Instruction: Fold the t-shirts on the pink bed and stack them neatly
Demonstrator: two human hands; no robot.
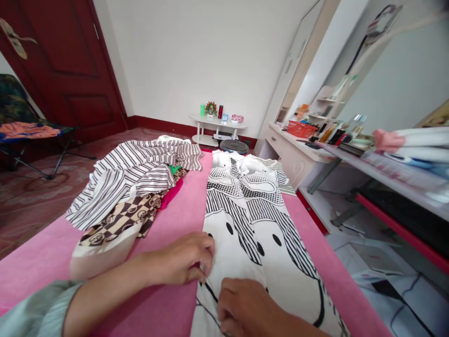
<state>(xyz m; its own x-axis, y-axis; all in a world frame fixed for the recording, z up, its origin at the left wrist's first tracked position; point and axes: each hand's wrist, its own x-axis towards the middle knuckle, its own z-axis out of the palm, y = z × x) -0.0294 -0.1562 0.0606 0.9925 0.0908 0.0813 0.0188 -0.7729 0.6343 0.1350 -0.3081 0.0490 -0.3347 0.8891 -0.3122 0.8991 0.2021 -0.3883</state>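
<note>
A long white garment with black stripes, dots and ovals [277, 276] lies stretched lengthwise on the pink bed cover [168, 309]. My left hand [191, 259] has its fingers closed on the garment's left edge. Lower down, near the bottom of the view, my right hand [242, 306] rests over the same garment with its fingers curled in; what they hold, if anything, is hidden. To the left lies a heap with a striped cloth [119, 175] on top and a brown checked cloth [122, 220] under it.
A dressing table with a red basket [300, 129] and bottles stands at the right, beside a desk [386, 173] with folded things. Beyond the bed are a low white stand [217, 122] and a round dark lidded object [234, 146]. At the left is a folding chair [35, 131].
</note>
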